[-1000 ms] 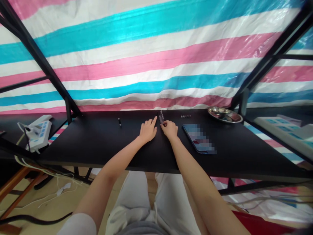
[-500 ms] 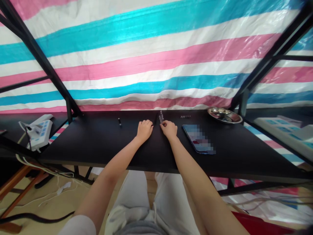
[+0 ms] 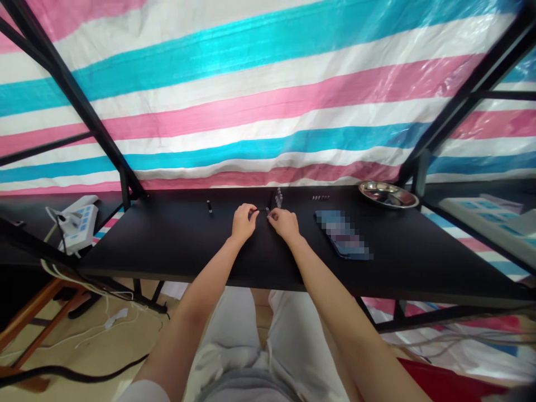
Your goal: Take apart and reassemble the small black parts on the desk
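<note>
My left hand (image 3: 244, 222) is closed in a pinch over the black table. A thin dark strand (image 3: 262, 210) runs from its fingertips toward the other hand; whether it is cord or wire I cannot tell. My right hand (image 3: 285, 224) pinches a small pale, see-through bead-like piece (image 3: 268, 211) at the strand's far end. Just beyond the right hand lies a row of similar clear pieces (image 3: 279, 197). Farther right is a short line of tiny shiny pieces (image 3: 320, 197). Left of my hands lies a small black tube with a light band (image 3: 209, 206).
A phone (image 3: 343, 234) with a blurred screen lies right of my right hand. A round metal plate (image 3: 388, 194) stands at the back right corner. Power strips (image 3: 79, 226) sit left, beyond the black frame post (image 3: 125, 181). Striped sheeting (image 3: 268, 111) hangs behind.
My right hand has moved from the row of clear pieces toward my left hand, with one piece in its fingers. My left hand has lifted from lying on the table into a pinch.
</note>
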{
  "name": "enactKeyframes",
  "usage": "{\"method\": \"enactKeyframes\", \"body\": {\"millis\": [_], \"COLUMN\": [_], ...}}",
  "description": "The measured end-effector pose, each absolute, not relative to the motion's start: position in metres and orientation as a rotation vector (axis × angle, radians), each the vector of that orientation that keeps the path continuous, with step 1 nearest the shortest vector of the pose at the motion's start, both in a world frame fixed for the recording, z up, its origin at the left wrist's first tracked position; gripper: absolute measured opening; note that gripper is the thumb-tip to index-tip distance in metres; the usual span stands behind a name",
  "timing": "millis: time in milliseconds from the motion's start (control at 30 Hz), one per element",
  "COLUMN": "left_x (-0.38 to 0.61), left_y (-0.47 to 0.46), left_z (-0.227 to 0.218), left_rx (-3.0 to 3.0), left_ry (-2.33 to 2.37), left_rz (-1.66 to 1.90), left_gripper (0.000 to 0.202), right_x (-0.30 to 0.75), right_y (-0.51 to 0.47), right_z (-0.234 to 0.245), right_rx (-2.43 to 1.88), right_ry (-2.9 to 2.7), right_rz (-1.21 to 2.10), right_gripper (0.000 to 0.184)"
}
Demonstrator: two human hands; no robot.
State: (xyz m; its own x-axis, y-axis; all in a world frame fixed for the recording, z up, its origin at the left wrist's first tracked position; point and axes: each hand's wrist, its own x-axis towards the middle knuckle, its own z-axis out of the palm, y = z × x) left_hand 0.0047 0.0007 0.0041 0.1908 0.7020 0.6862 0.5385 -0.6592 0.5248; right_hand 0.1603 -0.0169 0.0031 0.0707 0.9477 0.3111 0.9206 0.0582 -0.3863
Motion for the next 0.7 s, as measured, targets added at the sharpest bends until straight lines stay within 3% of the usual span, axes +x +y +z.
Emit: {"method": "enactKeyframes", "body": {"millis": [400,700], "left_x": [0.0059,0.0056], "left_y": [0.0005,-0.0053], "left_z": [0.0045,0.0084], "left_rx": [2.251,2.387], "left_ry": [1.146,1.012], "left_rz": [1.561,1.511], "left_gripper": [0.004,0.023], "right_x": [0.1594,0.1574], "right_y": [-0.0174,-0.0186], "right_z": [0.0046,0.0064], "right_rx": [-1.831,-1.824], "right_ry": [-1.886,-1.900], "right_rz": [0.043,0.033], "right_gripper": [0.013,0.011]}}
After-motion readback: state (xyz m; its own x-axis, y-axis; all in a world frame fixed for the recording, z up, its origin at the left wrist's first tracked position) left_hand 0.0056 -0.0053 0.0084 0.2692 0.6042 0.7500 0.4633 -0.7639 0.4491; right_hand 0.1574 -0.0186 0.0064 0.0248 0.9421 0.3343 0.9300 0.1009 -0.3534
